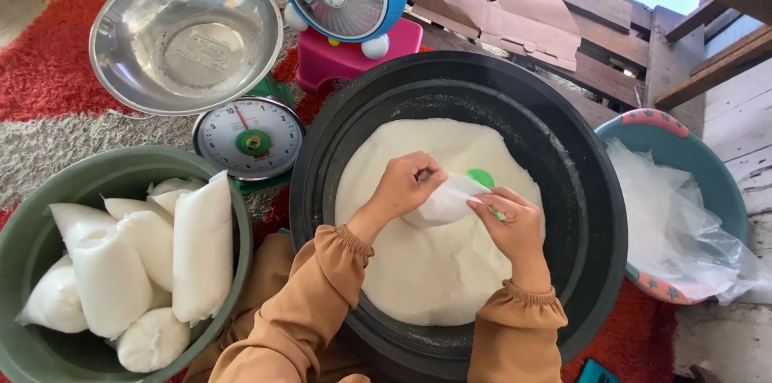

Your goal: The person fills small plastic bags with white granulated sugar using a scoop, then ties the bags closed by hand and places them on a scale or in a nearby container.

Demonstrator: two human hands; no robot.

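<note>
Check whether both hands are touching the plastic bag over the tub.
Touching. The head view shows the left hand and right hand each pinching an edge of the bag.

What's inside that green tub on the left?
The green tub holds several filled clear bags of white powder, piled together. Whatever lies beneath them is covered.

Red/grey shag rug (48,85) on floor, weathered wood planks (744,117) at right, daylight.

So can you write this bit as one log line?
left hand: holds plastic bag | right hand: same bag | below: white powder in black tub
</note>
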